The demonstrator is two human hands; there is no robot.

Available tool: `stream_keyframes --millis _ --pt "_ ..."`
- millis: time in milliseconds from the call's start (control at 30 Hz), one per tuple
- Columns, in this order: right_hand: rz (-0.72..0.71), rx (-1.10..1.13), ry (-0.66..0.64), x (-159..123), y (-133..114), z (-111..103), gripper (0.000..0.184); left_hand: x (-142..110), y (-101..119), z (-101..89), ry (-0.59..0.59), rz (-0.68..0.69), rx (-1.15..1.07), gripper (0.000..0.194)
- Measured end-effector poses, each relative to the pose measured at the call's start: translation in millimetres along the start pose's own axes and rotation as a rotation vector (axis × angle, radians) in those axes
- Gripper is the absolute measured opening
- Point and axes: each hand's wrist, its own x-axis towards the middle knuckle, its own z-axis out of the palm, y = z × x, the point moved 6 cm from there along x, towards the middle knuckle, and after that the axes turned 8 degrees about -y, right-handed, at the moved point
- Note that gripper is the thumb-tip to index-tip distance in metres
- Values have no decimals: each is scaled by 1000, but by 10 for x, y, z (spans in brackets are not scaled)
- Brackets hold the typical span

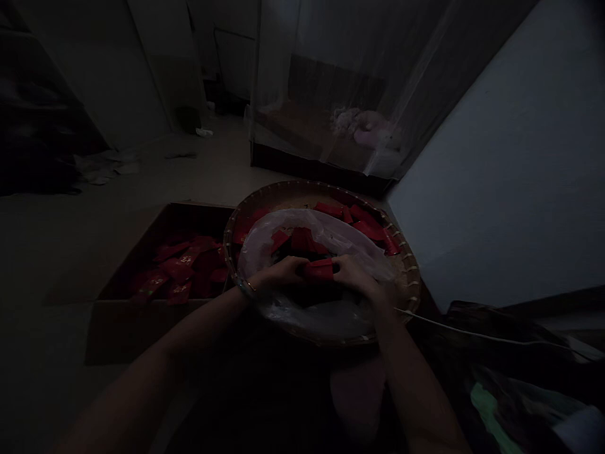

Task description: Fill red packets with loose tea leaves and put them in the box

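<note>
Between my two hands is a small red packet, likely paper (319, 270), held over a round woven basket tray (412, 265). My left hand (286, 271) has its fingers closed on the packet's left end. At the right end, my right hand (354, 274) pinches it with thumb and fingers. Beneath them a clear plastic bag (312, 221) lies spread open in the tray, with dark contents that I cannot make out. Several red packets (305, 239) lie inside the bag, and more red packets (368, 224) rest along the tray's far right side.
Left of the tray stands an open cardboard box (142, 309) holding many red packets (179, 268). A bed behind a sheer net (326, 126) stands beyond. A white wall (510, 176) rises at right. A thin cord (472, 329) runs right from the tray, above dark piled cloth (520, 391).
</note>
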Motion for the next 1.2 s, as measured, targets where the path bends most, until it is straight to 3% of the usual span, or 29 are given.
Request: stream_keyframes --millis 100,367,567,800,967,1133,1200 --pt "8 -104 -142 -15 -46 -16 24 13 -48 -4 -4 -16 34 43" --pt "-15 -292 4 -70 -142 -284 18 -5 -75 -33 14 -48 -60 41" --pt "49 -147 81 -171 -32 -432 20 29 -258 -73 134 -122 -374 51" --pt "14 -179 -38 -133 97 -206 23 21 -173 -103 170 -101 -521 52" --pt "-171 -116 172 -59 -20 -184 49 41 -199 -50 105 -86 -531 53" --pt "-69 -145 73 92 11 8 27 21 -106 -13 27 -31 -492 53" --pt "-11 -134 23 129 48 74 26 3 -46 -17 27 -28 -470 53"
